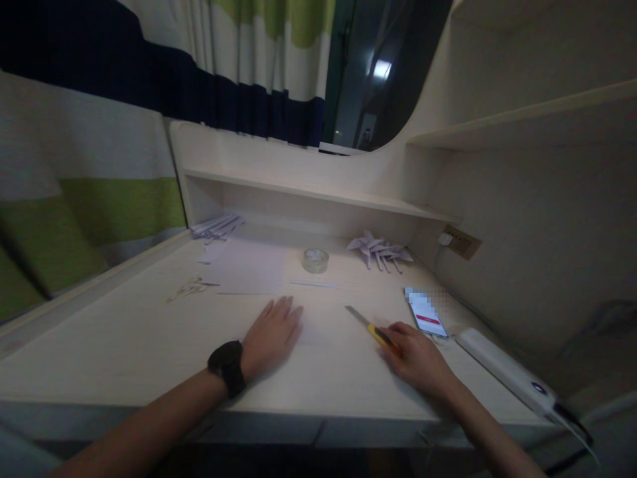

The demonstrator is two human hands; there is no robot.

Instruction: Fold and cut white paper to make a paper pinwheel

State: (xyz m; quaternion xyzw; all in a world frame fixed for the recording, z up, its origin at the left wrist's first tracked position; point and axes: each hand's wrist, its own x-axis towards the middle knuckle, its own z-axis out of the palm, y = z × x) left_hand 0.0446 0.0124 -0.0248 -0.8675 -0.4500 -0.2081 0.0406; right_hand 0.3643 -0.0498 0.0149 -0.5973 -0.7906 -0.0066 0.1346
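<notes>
My left hand (271, 335) lies flat, palm down with fingers together, pressing a white sheet of paper (311, 325) onto the pale desk (124, 345). A black watch is on that wrist. My right hand (415, 355) grips the yellow handle of a utility knife (368, 324), whose extended blade points up and left, resting on or just above the paper's right side. Whether the blade touches the sheet is hard to tell.
A roll of clear tape (315, 259) stands behind the paper. Folded paper pinwheels (381, 249) lie at the back right, paper strips (217, 227) at the back left, loose sheets (246, 269) mid-left. A lit phone (425, 312) and white power strip (502, 368) lie right.
</notes>
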